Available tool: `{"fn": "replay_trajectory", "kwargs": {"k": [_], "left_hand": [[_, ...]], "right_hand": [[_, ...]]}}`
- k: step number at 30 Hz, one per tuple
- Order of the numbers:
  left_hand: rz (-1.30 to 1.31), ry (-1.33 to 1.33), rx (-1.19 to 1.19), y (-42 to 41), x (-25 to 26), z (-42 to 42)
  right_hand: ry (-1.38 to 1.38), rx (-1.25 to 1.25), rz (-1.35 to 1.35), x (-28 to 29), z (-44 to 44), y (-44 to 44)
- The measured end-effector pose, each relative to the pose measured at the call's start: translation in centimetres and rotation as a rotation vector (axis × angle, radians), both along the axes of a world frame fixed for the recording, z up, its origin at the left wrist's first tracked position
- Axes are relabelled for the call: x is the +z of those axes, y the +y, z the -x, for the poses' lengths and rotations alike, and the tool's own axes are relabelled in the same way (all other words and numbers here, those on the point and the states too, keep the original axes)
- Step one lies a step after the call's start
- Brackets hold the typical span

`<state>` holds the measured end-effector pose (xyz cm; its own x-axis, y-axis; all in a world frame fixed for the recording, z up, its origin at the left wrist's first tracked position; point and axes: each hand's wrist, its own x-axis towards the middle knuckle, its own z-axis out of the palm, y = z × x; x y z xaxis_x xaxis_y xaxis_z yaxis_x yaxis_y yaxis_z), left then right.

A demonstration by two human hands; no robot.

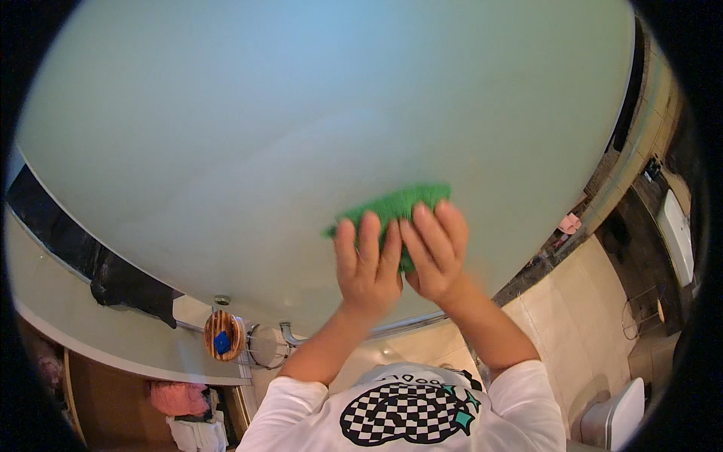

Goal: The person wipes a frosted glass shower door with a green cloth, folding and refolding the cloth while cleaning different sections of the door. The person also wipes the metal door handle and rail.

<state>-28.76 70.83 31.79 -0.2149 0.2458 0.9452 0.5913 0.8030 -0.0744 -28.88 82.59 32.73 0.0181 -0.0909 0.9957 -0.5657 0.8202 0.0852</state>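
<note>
A green cloth (395, 204) lies flat against a large frosted glass panel (226, 141), a little right of the middle of the view. Both hands are on it, side by side with fingers pointing up the panel. My left hand (370, 263) presses the cloth's left part, and my right hand (436, 248) presses its right part. The thumbs are close together, and a bit of the cloth shows between the palms. A curved metal handle (289, 334) projects from the panel below my left hand, partly hidden by my forearm.
At the lower left, a round wooden stool (217, 327) bears a blue item (222, 342). Behind it is an open cabinet with folded textiles (178, 398). Black fabric (135, 288) hangs beyond the panel's left edge. A white basin (676, 237) and a bin (613, 418) are on the right.
</note>
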Motion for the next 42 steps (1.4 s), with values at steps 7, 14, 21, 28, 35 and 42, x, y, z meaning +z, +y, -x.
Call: {"fn": "replay_trajectory", "kwargs": {"k": [7,14,21,28,35,42], "left_hand": [[0.112,0.006,-0.003,3.4,-3.3,-0.5],[0.028,0.072,0.001,7.5,7.5,2.3],[0.081,0.053,0.044,9.6,0.7,-0.2],[0.076,-0.022,0.052,8.3,4.6,-0.7],[0.054,0.183,0.025,7.2,11.4,1.3],[0.195,0.213,0.0,8.8,4.4,0.0]], "right_hand": [[-0.021,0.011,0.013,-3.3,-0.8,3.9],[0.145,0.023,0.088,7.3,1.6,7.5],[0.054,0.004,0.074,0.2,0.2,8.8],[0.07,0.019,0.079,3.3,0.8,7.9],[0.219,0.042,0.121,9.9,2.7,6.5],[0.113,-0.057,0.092,2.4,0.6,7.9]]}}
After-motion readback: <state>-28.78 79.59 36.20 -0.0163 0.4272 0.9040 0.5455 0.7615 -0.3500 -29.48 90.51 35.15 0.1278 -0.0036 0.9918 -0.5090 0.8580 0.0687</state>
